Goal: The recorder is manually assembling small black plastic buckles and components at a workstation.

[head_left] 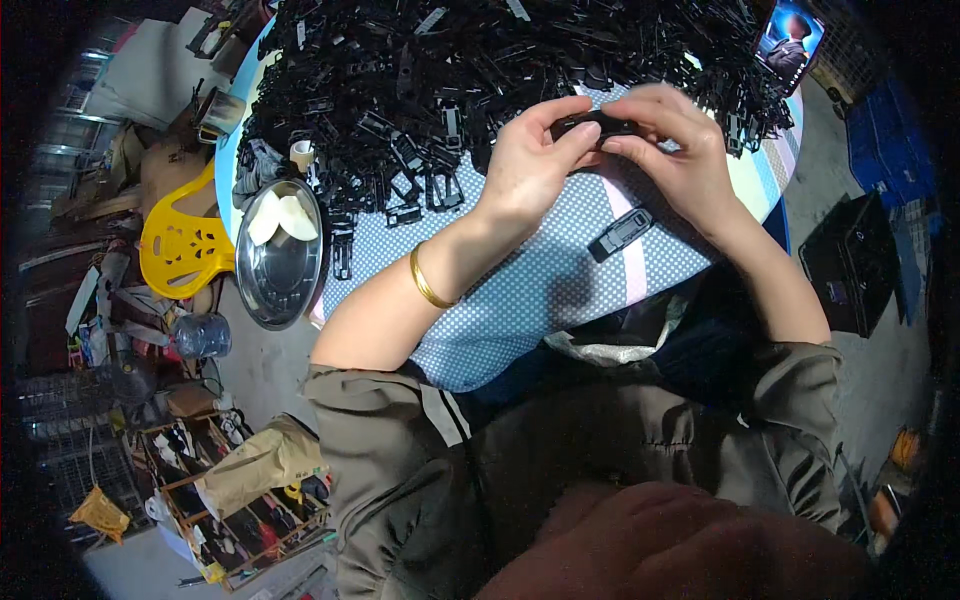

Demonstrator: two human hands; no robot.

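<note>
Over the far part of the table, my left hand point(545, 150) and my right hand point(685, 145) meet around a small black plastic part point(610, 124). Thumbs and fingers of both hands are closed on it, covering much of its shape. A similar long black plastic part point(622, 234) lies by itself on the dotted tablecloth point(500, 310), below my right hand. Just beyond the hands spreads a big heap of loose black plastic parts point(400, 80), some of them open frames.
Left of the heap, an oval metal tray point(283, 300) holds pale wedges point(280, 217) like cut fruit. A tape roll point(301, 153) sits by it. A lit phone point(790, 45) stands at the far right edge. A yellow chair point(185, 245) is beside the table.
</note>
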